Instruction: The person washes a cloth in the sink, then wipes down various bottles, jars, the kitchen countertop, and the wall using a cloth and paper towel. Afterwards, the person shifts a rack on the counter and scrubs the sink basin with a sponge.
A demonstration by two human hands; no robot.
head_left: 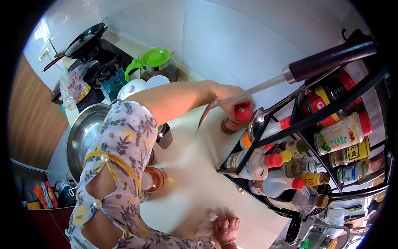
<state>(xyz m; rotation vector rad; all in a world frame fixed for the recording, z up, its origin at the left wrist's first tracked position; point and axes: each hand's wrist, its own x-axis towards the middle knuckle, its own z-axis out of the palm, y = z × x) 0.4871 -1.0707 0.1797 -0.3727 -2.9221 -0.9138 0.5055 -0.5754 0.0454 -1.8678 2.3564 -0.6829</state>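
My left hand (233,103) is wrapped round a jar with a red lid (243,112), which stands at the back of the pale counter beside the spice rack. A ladle with a dark handle (331,60) hangs across the view in front of that hand and hides part of it. Lower down, my right hand (226,229) rests on the counter with its fingers curled on a crumpled white cloth (205,226). Whether the cloth is paper or fabric, I cannot tell.
A black rack (286,135) packed with bottles and jars stands on the right. Near my body are a jar with amber contents (154,179) and a steel basin (78,143). A glass kettle with a green lid (155,58) and a stove with a wok (86,41) are at upper left.
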